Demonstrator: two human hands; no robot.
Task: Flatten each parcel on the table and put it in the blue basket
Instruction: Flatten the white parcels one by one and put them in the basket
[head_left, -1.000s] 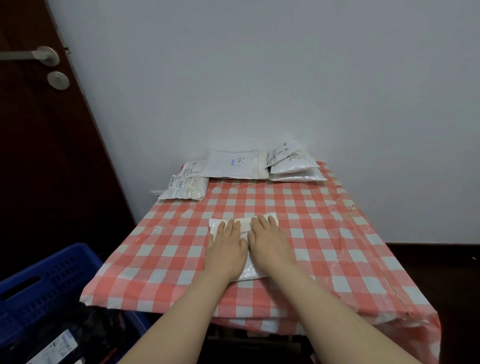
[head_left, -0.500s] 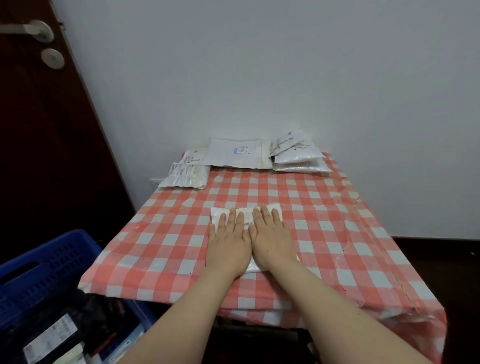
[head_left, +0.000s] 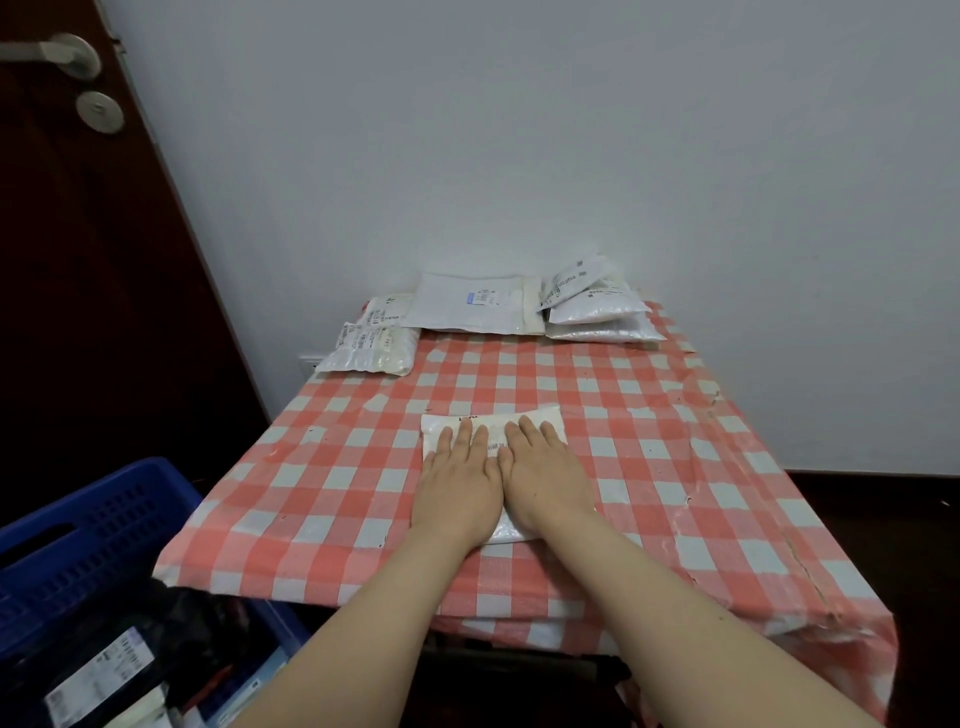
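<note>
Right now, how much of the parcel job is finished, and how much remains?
Done: some labelled packets already lie in the blue basket. In hand: the left hand and right hand press flat on one white parcel mid-table. Left: this parcel must go into the basket, then those at the far edge: a left pair, a large flat one, a right stack.

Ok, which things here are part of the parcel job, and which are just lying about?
Job:
- parcel, pressed flat under left hand and right hand
- back parcels, still waiting
- basket
- table

Lying about:
- door
- handle
- lock
</note>
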